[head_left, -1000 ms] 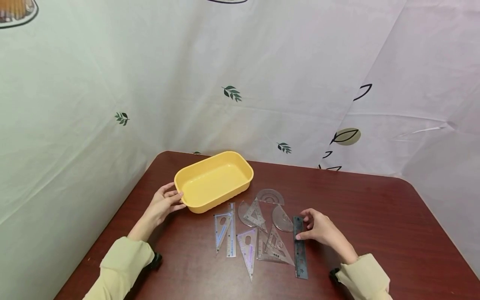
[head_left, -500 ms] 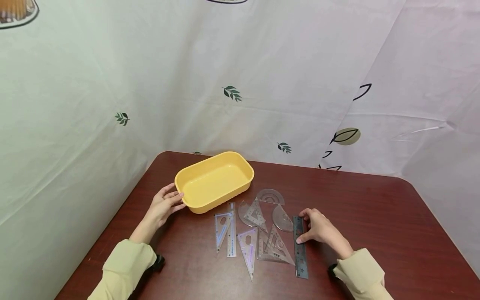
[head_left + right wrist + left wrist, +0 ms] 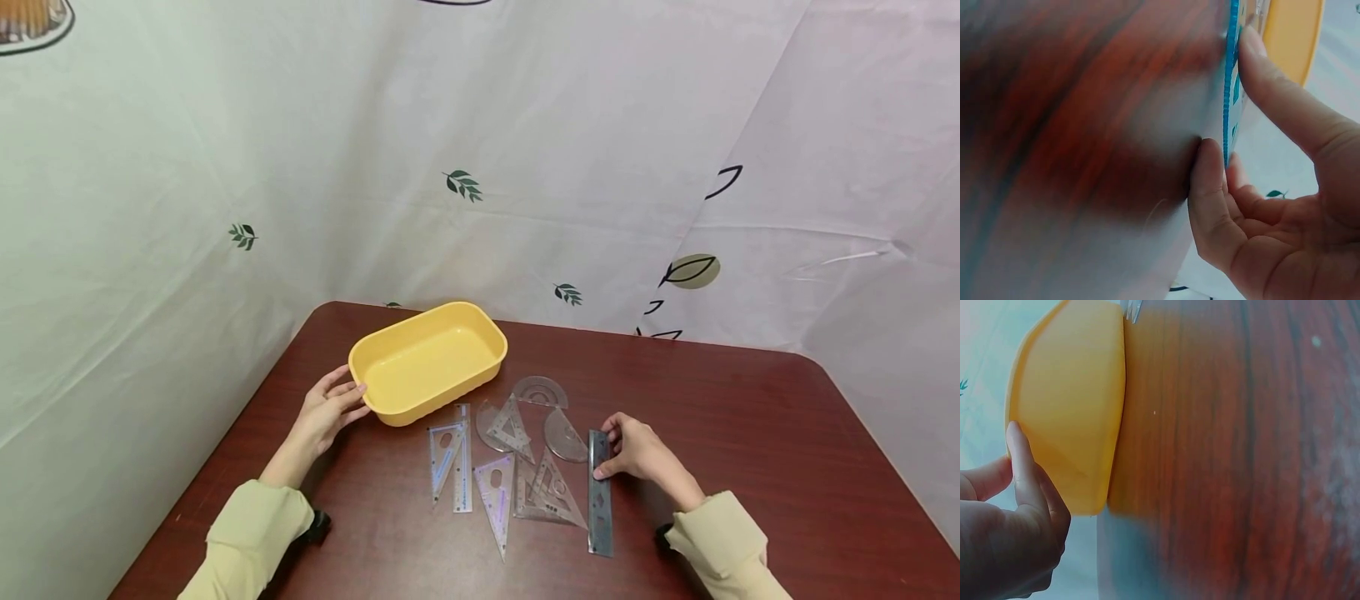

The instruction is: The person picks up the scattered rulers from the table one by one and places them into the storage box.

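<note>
In the head view my left hand (image 3: pixel 326 417) pinches the near left corner of a yellow plastic tray (image 3: pixel 405 408). The left wrist view shows thumb and finger (image 3: pixel 1022 450) meeting at its rim. On the right, my right hand (image 3: pixel 637 454) holds a dark translucent ruler (image 3: pixel 600 517) by its far half, thumb on its face and fingers at its far end. Seen edge-on in the right wrist view, the ruler (image 3: pixel 1229 94) has a blue, ridged edge. Left of it lie overlapping clear set squares (image 3: pixel 557 492) and a clear protractor (image 3: pixel 564 437).
A purple-marked set square (image 3: pixel 497 500), a blue-marked set square (image 3: pixel 444 458) and a clear ruler (image 3: pixel 463 475) lie in front of the tray. Another protractor (image 3: pixel 540 392) and a small set square (image 3: pixel 512 429) are farther back. A patterned cloth (image 3: pixel 525 167) hangs behind the brown table (image 3: pixel 712 400).
The dark ruler has shifted and tilted slightly in my right hand, its near end moving a little left. My left hand and the tray stay nearly still.
</note>
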